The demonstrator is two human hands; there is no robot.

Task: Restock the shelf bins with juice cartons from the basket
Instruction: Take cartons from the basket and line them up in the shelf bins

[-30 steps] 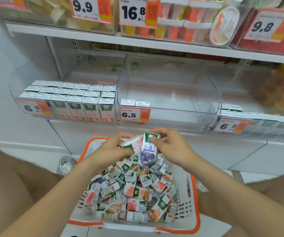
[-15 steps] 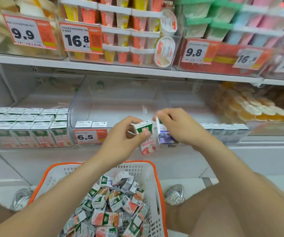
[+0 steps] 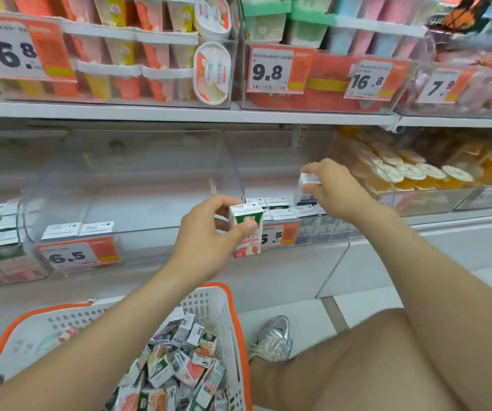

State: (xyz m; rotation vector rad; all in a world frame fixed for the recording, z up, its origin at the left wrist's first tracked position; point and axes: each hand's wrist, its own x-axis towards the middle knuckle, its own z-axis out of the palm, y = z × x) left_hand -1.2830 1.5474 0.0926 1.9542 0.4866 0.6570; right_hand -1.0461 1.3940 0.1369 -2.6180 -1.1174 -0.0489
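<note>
- Left grip (image 3: 209, 232) is pinching a peach carton (image 3: 246, 232) in front of the clear bins.
- Right grip (image 3: 338, 188) is pinching a second carton (image 3: 308, 179) over the right bin (image 3: 342, 229).

On the white upper shelf (image 3: 150, 109), stacked dessert cups (image 3: 126, 51) in pink, yellow and orange behind a 16.8 price tag (image 3: 10, 51); further right, a 9.8 price tag (image 3: 268, 71). Lower right, lidded orange cups (image 3: 411, 170) packed together. Down on the pale floor (image 3: 366, 304), a silver shoe (image 3: 274, 339).
</note>
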